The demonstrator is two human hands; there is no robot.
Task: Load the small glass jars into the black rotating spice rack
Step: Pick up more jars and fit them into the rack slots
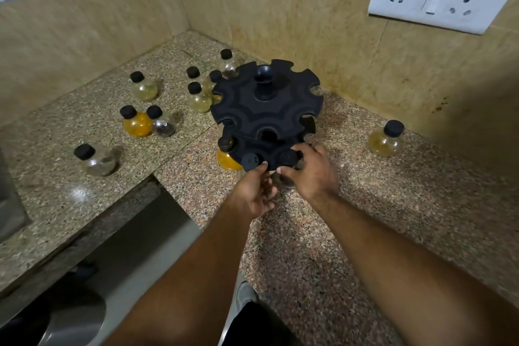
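**Speckled stone counter in a tiled corner**

The granite counter (pixel 365 205) fills the corner. A black spice rack (pixel 266 109) stands on it near the middle. From the rack, loose jars sit at nine to eleven o'clock: an orange jar (pixel 136 122) touching a clear jar (pixel 163 123), a pale yellow jar (pixel 143 87), a cluster of three (pixel 198 91), and one jar (pixel 228 63) close to the wall. A clear jar (pixel 95 160) sits alone at eight o'clock. A yellowish jar (pixel 387 139) stands apart at three o'clock.
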